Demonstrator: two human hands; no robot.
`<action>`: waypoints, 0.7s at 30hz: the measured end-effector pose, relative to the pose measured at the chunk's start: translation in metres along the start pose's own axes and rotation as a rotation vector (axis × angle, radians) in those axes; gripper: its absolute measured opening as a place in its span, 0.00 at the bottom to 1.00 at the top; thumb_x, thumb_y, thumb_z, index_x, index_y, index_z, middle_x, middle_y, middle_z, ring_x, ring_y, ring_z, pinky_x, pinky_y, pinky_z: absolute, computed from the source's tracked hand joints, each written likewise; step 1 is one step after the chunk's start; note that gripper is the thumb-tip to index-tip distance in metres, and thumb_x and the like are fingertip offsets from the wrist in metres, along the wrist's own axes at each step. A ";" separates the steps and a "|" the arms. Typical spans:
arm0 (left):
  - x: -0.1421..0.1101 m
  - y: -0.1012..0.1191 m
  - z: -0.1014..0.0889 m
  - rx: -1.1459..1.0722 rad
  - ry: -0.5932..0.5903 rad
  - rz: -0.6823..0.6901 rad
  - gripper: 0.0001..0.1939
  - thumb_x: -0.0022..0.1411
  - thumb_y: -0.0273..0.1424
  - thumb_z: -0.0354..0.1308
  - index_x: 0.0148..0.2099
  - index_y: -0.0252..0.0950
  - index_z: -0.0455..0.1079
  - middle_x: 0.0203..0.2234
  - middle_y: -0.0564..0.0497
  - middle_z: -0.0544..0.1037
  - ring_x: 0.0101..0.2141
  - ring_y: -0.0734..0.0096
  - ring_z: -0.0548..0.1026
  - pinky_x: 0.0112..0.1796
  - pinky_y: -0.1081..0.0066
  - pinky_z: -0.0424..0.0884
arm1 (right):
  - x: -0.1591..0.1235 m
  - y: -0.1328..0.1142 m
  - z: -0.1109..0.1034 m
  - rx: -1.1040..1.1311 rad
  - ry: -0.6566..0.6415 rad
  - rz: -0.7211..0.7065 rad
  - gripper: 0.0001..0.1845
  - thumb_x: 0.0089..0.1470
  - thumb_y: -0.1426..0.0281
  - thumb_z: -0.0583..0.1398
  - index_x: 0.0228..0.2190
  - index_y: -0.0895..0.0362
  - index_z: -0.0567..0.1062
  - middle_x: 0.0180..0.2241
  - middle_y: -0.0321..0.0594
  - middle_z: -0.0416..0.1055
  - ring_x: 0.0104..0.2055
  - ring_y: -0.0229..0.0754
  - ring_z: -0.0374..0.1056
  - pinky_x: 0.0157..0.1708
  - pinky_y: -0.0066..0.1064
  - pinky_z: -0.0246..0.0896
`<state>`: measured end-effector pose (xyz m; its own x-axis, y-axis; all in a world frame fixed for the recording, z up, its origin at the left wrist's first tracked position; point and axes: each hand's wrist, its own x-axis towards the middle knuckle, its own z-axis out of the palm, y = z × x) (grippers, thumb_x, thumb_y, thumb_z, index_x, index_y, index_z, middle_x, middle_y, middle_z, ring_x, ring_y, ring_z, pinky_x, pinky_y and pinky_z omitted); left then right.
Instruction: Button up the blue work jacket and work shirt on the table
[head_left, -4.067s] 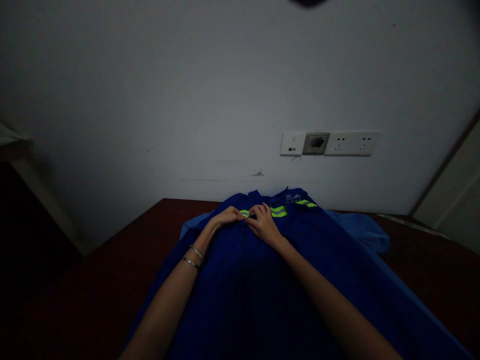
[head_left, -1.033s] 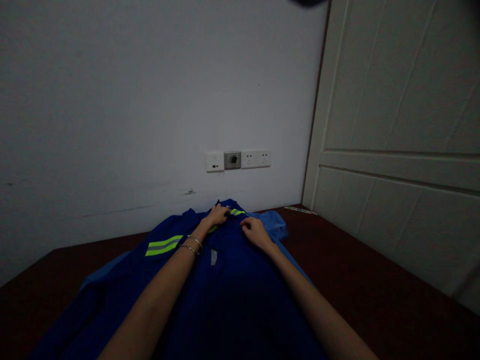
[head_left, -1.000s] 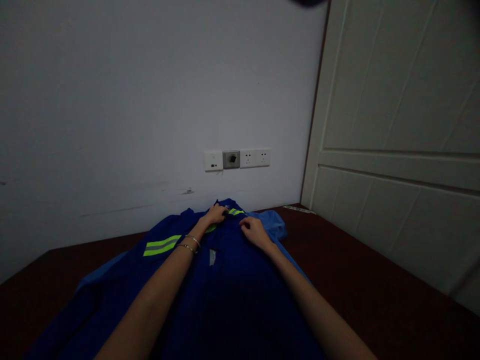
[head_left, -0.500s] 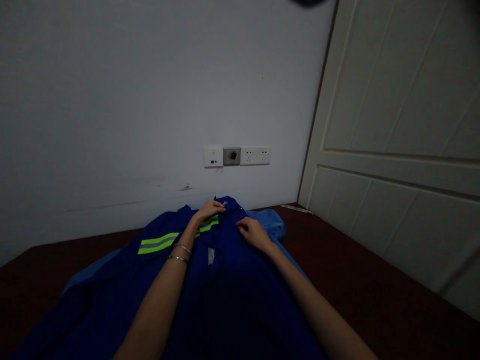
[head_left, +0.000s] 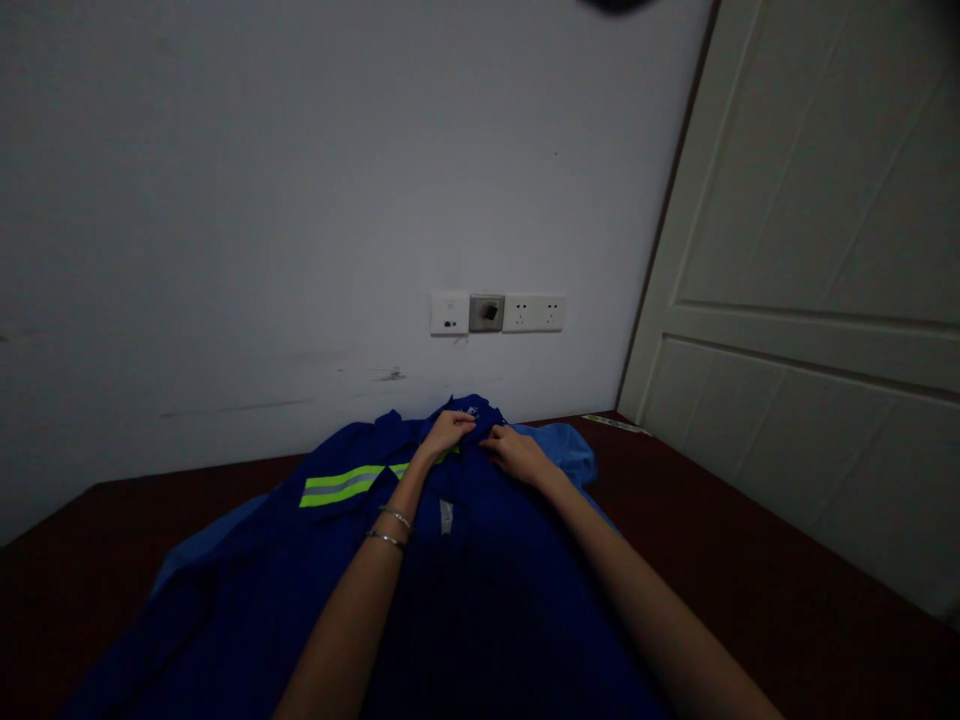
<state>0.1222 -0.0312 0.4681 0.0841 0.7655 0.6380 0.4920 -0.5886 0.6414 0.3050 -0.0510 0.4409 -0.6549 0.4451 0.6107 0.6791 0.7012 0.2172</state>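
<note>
A dark blue work jacket (head_left: pixel 480 580) with a yellow-green reflective stripe (head_left: pixel 341 483) lies spread on a dark red table (head_left: pixel 750 560). Both my hands meet at its collar at the far end. My left hand (head_left: pixel 447 432), with two thin bracelets on the wrist, has its fingers curled on the collar fabric. My right hand (head_left: pixel 514 452) pinches the collar just to the right of it. A lighter blue garment (head_left: pixel 574 460) shows under the jacket at the right.
A white wall stands right behind the table, with a row of sockets and a switch (head_left: pixel 497 312). A white panelled door (head_left: pixel 817 300) runs along the right side. A small strip (head_left: pixel 615 424) lies on the table by the door.
Earlier both hands worked at the collar with the jacket facing straight. Since a second ago my right hand has moved up from the chest to the collar, close to my left hand.
</note>
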 end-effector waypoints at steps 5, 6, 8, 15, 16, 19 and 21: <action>-0.004 -0.005 -0.015 0.144 -0.144 -0.011 0.07 0.45 0.29 0.58 0.22 0.29 0.72 0.13 0.56 0.65 0.18 0.80 0.59 0.23 0.76 0.54 | 0.006 0.002 0.009 -0.039 -0.023 -0.002 0.15 0.51 0.73 0.55 0.42 0.52 0.73 0.41 0.46 0.63 0.46 0.47 0.57 0.39 0.32 0.59; -0.004 -0.007 -0.017 0.152 -0.158 -0.023 0.08 0.46 0.30 0.57 0.20 0.29 0.70 0.12 0.58 0.62 0.17 0.81 0.56 0.21 0.76 0.52 | 0.006 0.003 0.011 -0.045 -0.022 -0.004 0.14 0.51 0.73 0.55 0.40 0.53 0.74 0.41 0.46 0.63 0.46 0.47 0.57 0.39 0.32 0.59; -0.002 -0.013 -0.019 0.126 -0.147 -0.051 0.08 0.46 0.29 0.56 0.20 0.29 0.69 0.11 0.58 0.60 0.16 0.81 0.55 0.21 0.76 0.50 | 0.007 0.005 0.015 -0.054 -0.002 -0.018 0.12 0.51 0.73 0.55 0.37 0.54 0.75 0.41 0.47 0.63 0.47 0.47 0.56 0.41 0.33 0.58; 0.011 -0.034 -0.003 -0.011 0.024 -0.105 0.11 0.48 0.25 0.53 0.34 0.29 0.74 0.23 0.51 0.74 0.24 0.75 0.67 0.27 0.76 0.61 | 0.008 0.012 0.028 -0.056 0.032 -0.096 0.16 0.50 0.72 0.58 0.43 0.54 0.72 0.44 0.43 0.65 0.48 0.48 0.55 0.45 0.37 0.53; 0.012 -0.035 -0.001 -0.016 0.042 -0.113 0.12 0.48 0.24 0.53 0.35 0.29 0.74 0.24 0.50 0.74 0.25 0.75 0.68 0.28 0.76 0.62 | 0.008 0.013 0.029 -0.051 0.028 -0.099 0.16 0.50 0.72 0.58 0.44 0.53 0.72 0.44 0.43 0.66 0.48 0.48 0.55 0.45 0.37 0.53; 0.013 -0.037 0.003 -0.030 0.080 -0.123 0.14 0.48 0.21 0.51 0.38 0.28 0.74 0.27 0.49 0.76 0.27 0.75 0.69 0.30 0.75 0.64 | 0.006 0.014 0.033 -0.047 0.026 -0.111 0.15 0.51 0.72 0.58 0.43 0.52 0.73 0.42 0.42 0.67 0.47 0.47 0.55 0.45 0.37 0.52; 0.013 -0.037 0.004 -0.030 0.100 -0.119 0.15 0.49 0.19 0.50 0.38 0.28 0.74 0.29 0.48 0.76 0.28 0.75 0.70 0.30 0.76 0.64 | 0.005 0.014 0.034 -0.050 0.023 -0.109 0.15 0.51 0.71 0.57 0.43 0.51 0.73 0.41 0.41 0.68 0.47 0.47 0.56 0.44 0.37 0.52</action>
<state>0.1090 0.0012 0.4506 -0.0612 0.8016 0.5947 0.4668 -0.5037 0.7269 0.3001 -0.0204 0.4214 -0.7183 0.3542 0.5988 0.6202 0.7161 0.3204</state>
